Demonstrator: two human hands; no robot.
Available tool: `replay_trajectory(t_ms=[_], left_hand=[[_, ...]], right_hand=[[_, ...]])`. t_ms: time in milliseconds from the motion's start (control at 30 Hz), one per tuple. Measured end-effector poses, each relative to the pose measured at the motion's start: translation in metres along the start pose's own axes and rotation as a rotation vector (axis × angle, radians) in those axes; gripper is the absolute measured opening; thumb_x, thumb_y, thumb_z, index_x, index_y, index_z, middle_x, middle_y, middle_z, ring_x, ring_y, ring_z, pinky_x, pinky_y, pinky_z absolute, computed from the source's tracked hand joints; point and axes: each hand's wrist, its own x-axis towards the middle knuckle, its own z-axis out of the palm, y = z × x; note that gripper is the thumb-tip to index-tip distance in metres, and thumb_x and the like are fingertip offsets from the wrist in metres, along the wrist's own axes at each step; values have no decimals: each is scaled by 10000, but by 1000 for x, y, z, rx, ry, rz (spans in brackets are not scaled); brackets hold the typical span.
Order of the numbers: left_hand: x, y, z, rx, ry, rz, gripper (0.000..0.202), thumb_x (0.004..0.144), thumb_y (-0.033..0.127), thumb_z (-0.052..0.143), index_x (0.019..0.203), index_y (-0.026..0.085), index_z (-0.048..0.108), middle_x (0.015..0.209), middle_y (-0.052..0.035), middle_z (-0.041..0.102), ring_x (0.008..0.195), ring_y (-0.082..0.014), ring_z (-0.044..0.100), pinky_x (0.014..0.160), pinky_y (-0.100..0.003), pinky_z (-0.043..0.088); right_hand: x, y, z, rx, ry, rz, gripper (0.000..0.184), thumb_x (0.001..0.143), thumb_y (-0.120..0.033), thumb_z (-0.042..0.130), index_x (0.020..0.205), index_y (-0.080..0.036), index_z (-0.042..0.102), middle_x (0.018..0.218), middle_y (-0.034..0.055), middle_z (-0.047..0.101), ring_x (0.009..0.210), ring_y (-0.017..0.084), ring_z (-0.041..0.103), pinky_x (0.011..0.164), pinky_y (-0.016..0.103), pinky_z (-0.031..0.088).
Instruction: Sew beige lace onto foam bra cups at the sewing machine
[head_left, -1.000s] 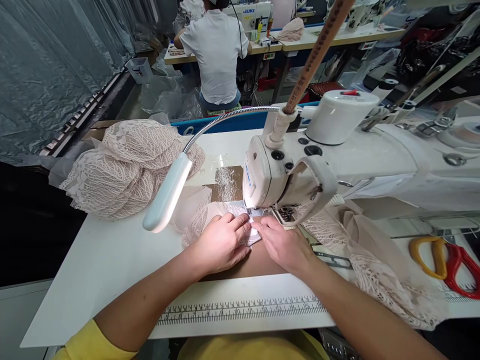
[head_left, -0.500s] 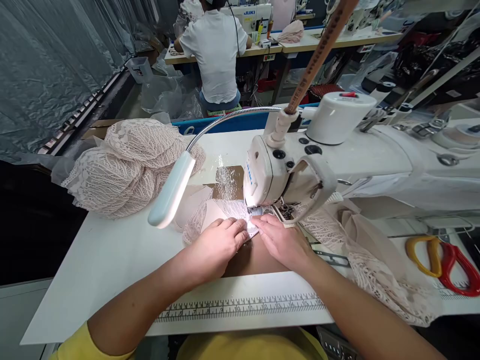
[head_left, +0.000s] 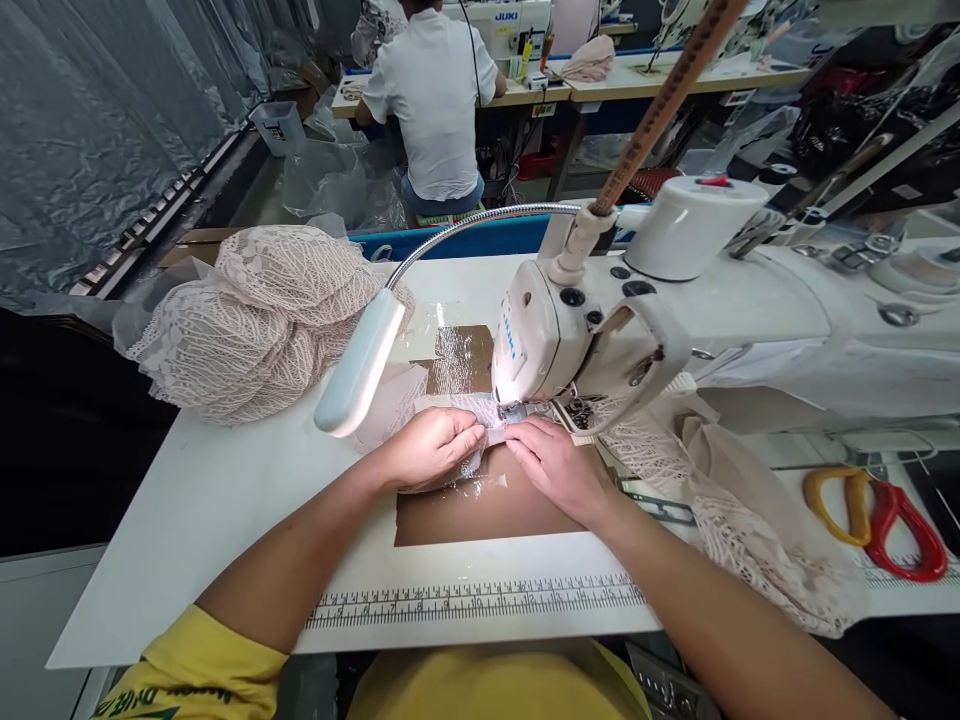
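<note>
My left hand (head_left: 431,448) and my right hand (head_left: 555,465) lie side by side just in front of the needle of a white sewing machine (head_left: 600,330). Between them is a small piece of pale lace fabric (head_left: 480,425). The left hand's fingers are curled and pinch the lace's near edge. My right hand presses flat on the lace with its fingertips at the presser foot. A brown glossy patch (head_left: 487,510) on the white table (head_left: 225,500) lies under both hands.
A heap of pink lace pieces (head_left: 255,320) sits at the left. More lace (head_left: 750,530) drapes at the right beside yellow and red scissors (head_left: 877,505). A gooseneck lamp (head_left: 360,365) hangs over my left hand. A printed ruler (head_left: 480,600) runs along the near edge. Another person (head_left: 435,100) sits behind.
Both hands have slid forward toward the needle with the lace, uncovering more of the brown patch. The left hand's fingers have curled tighter.
</note>
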Motion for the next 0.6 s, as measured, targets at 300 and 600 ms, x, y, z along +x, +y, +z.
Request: replay_trajectory(t_ms=[300, 600], left_hand=[[2, -5, 0, -93, 30, -38, 401, 924, 456, 366, 640, 176, 409, 601, 24, 427, 554, -105, 396, 527, -208, 350], [2, -12, 6, -41, 69, 54, 398, 923, 429, 377, 617, 175, 380, 591, 32, 402, 569, -104, 373, 548, -217, 326]], right_hand=[[-4, -8, -11, 16, 143, -146, 343, 951, -426, 429, 918, -162, 644, 801, 53, 655, 649, 151, 572, 594, 260, 394], [7, -31, 1, -218, 225, -274, 186, 919, -175, 458, 874, -154, 638, 792, 42, 660, 650, 153, 560, 610, 276, 386]])
